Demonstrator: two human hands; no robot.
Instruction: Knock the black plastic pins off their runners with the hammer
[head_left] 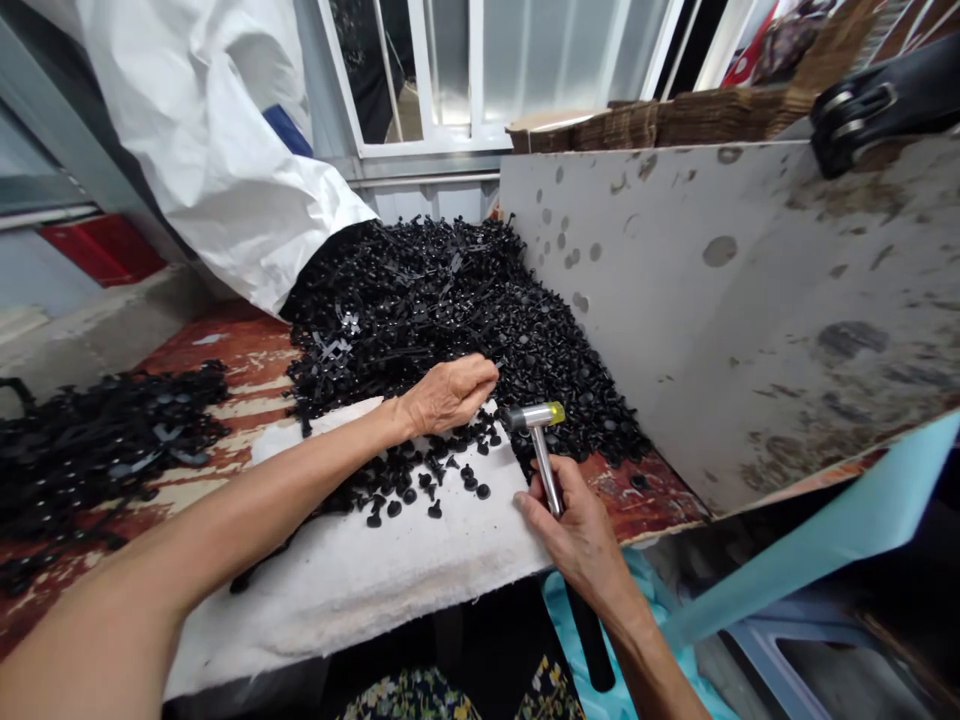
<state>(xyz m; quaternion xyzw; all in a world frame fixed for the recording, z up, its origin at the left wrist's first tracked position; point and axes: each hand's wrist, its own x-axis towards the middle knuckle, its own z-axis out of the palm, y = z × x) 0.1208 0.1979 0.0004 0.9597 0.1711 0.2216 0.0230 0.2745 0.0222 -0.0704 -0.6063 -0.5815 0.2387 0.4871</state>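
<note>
My right hand (574, 520) is wrapped round a small mallet (550, 470) with a metal shaft, a silver head, a yellow tip and a black grip. The mallet's head lies over the right edge of a white cloth pad (420, 570). My left hand (450, 395) is closed at the near edge of a heap of small black mushroom-headed plastic parts (450, 290). Whatever its fingers hold is hidden. Several loose black parts (435, 508) are scattered on the pad just below the left hand.
A white sack (217, 140) spills onto the heap from the left. Black strips of parts (105, 440) lie on the worn red tabletop (225, 350). A stained grey board (660, 250) stands along the right. Turquoise plastic (825, 530) hangs at the lower right.
</note>
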